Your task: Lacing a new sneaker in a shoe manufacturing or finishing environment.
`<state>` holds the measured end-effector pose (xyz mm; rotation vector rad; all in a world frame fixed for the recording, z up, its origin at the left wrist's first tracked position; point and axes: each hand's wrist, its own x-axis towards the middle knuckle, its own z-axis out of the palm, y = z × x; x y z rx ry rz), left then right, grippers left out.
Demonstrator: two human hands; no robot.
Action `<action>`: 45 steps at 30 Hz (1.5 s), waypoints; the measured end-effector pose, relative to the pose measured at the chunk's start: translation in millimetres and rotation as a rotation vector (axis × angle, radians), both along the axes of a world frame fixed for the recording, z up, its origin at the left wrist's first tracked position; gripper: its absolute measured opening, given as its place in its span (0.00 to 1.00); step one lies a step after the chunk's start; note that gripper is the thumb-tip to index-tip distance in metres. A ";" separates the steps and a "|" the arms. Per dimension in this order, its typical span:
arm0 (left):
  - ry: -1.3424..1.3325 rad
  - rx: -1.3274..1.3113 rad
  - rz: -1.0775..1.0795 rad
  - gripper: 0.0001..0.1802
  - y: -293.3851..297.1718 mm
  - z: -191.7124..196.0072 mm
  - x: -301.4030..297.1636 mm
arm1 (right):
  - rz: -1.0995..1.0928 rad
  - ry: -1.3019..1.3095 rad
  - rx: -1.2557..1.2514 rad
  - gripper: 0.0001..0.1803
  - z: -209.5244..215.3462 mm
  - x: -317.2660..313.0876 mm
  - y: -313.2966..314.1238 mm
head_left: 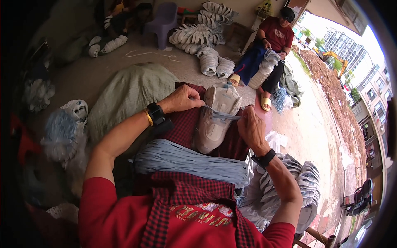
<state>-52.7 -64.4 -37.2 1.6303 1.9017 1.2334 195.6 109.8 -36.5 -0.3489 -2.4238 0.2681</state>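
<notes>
A white shoe upper (210, 131) rests on my lap over a red and black checked cloth (182, 126). Across its lacing area runs a pale blue-grey shoelace (222, 114), stretched out to both sides. At the upper's left edge, my left hand (182, 98) pinches one end of the lace. My right hand (251, 129) is closed round the other end on the right side, its fingertips partly hidden. Nearer my body, a thick bundle of pale blue laces (188, 163) lies across my lap.
Stacked shoe uppers (308, 182) stand by my right elbow, and more piles (194, 37) at the back. A green-grey sack (130, 93) bulges at left. A co-worker (275, 41) sits far right, handling uppers. Beside the back piles is a purple chair (162, 24).
</notes>
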 end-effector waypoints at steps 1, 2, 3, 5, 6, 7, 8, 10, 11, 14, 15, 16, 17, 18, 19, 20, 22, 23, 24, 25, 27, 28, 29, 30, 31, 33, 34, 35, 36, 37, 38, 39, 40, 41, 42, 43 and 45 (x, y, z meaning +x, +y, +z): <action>-0.002 0.006 -0.008 0.12 0.1 -0.5 -1.3 | 0.004 0.008 0.038 0.08 0.5 -0.8 -1.7; -0.004 0.012 -0.017 0.11 0.4 -0.8 -2.8 | 0.006 0.017 0.076 0.10 0.3 -0.3 -2.8; -0.005 0.011 -0.020 0.11 0.6 -1.4 -5.3 | 0.004 0.016 0.075 0.10 -0.8 0.8 -2.8; -0.060 0.028 -0.029 0.11 1.2 -1.5 -10.7 | 0.070 -0.060 0.067 0.12 -3.4 2.9 -3.2; -0.054 0.001 -0.016 0.11 0.3 0.8 -13.5 | 0.067 -0.059 0.040 0.11 -3.5 2.3 -5.6; -0.051 -0.003 -0.019 0.11 -0.7 2.7 -18.4 | 0.063 -0.056 0.036 0.11 -2.1 1.9 -8.1; -0.098 0.005 0.010 0.12 -3.0 5.6 -24.9 | 0.077 -0.085 0.034 0.10 0.8 1.4 -10.8; -0.150 0.037 0.101 0.14 -13.2 11.8 -38.0 | 0.088 -0.106 0.027 0.09 0.7 -1.4 -13.4; -0.141 0.032 0.096 0.14 -22.8 13.7 -50.9 | 0.122 -0.106 0.001 0.09 -2.4 -3.8 -12.7; -0.113 0.089 0.230 0.15 -43.9 17.7 -80.3 | 0.155 -0.073 -0.073 0.08 -5.2 -8.1 -7.2; -0.008 0.023 0.242 0.14 -46.4 18.8 -79.2 | 0.153 -0.051 -0.118 0.08 -4.8 -6.6 -5.1; 0.097 -0.043 0.252 0.13 -47.9 19.0 -77.2 | 0.144 -0.044 -0.125 0.08 -3.3 -4.6 -2.4; 0.104 -0.049 0.243 0.13 -45.2 17.2 -73.0 | 0.138 -0.056 -0.220 0.08 -0.8 -1.8 0.4; 0.090 -0.045 0.290 0.13 -41.6 14.6 -66.5 | 0.137 -0.069 -0.311 0.07 2.8 -0.6 -0.4; 0.077 -0.040 0.341 0.13 -40.0 10.5 -63.0 | 0.139 -0.063 -0.313 0.07 5.4 -1.3 -2.2; 0.102 0.017 0.351 0.10 -39.5 1.3 -62.7 | 0.153 -0.073 -0.359 0.06 7.7 -2.2 -4.2; 0.232 0.168 0.370 0.08 -30.6 2.1 -38.4 | 0.155 -0.081 -0.405 0.06 11.3 -0.7 -4.3; 0.360 0.319 0.393 0.06 -25.8 3.2 -23.0 | 0.184 -0.073 -0.355 0.05 12.5 -2.6 -6.3; 0.319 0.312 0.317 0.06 -22.3 6.6 -6.8 | 0.212 -0.064 -0.305 0.05 12.1 -3.9 -9.0; 0.277 0.302 0.242 0.06 -18.9 8.9 9.7 | 0.211 -0.064 -0.310 0.05 10.0 -5.2 -10.6; 0.369 0.299 0.073 0.06 -15.7 9.2 38.5 | 0.266 -0.041 -0.244 0.05 6.8 -9.4 -13.0; 0.395 0.330 0.020 0.06 -13.8 7.7 47.8 | 0.274 -0.039 -0.245 0.05 6.3 -12.3 -13.5; 0.345 0.304 -0.012 0.06 -11.5 3.5 54.5 | 0.269 -0.056 -0.193 0.05 6.1 -14.7 -13.8; 0.342 0.340 -0.010 0.06 -7.9 -1.4 58.2 | 0.262 -0.072 -0.140 0.05 6.4 -17.3 -14.5; 0.338 0.377 -0.009 0.06 -5.4 -5.4 59.9 | 0.267 -0.067 -0.139 0.05 7.0 -19.6 -15.5; 0.296 0.305 0.002 0.06 -3.7 -8.3 61.7 | 0.348 -0.035 -0.093 0.04 7.3 -21.3 -15.6; 0.248 0.233 0.011 0.06 -1.2 -7.2 63.3 | 0.343 -0.029 -0.096 0.04 8.7 -21.7 -10.6; 0.253 0.229 0.004 0.06 2.2 -5.7 64.7 | 0.405 -0.084 -0.060 0.05 11.7 -23.2 -2.2; 0.275 0.229 0.008 0.06 3.5 -5.1 66.7 | 0.466 -0.141 -0.026 0.05 12.6 -23.2 0.3; 0.297 0.230 0.010 0.06 5.0 -4.7 68.7 | 0.458 -0.135 -0.032 0.05 10.3 -23.0 -1.1; 0.300 0.224 0.000 0.06 6.3 -5.2 71.4 | 0.389 -0.130 -0.012 0.06 7.3 -23.4 -3.3; 0.261 0.250 0.039 0.06 7.7 -6.1 73.4 | 0.323 -0.125 0.011 0.08 6.9 -24.0 -4.1; 0.220 0.275 0.078 0.06 9.2 -6.5 74.3 | 0.317 -0.120 0.008 0.08 6.9 -23.1 -2.9; 0.224 0.273 0.069 0.06 11.3 -7.3 73.7 | 0.327 -0.101 -0.234 0.08 7.2 -21.5 -0.9; 0.164 0.257 0.105 0.06 12.7 -7.6 74.2 | 0.338 -0.082 -0.475 0.09 7.4 -19.4 1.8; 0.104 0.240 0.140 0.07 14.1 -7.9 74.5 | 0.334 -0.079 -0.479 0.09 7.6 -15.9 8.0; 0.127 0.199 0.160 0.07 14.9 -3.3 74.7 | 0.220 -0.050 -0.586 0.08 9.9 -5.5 22.7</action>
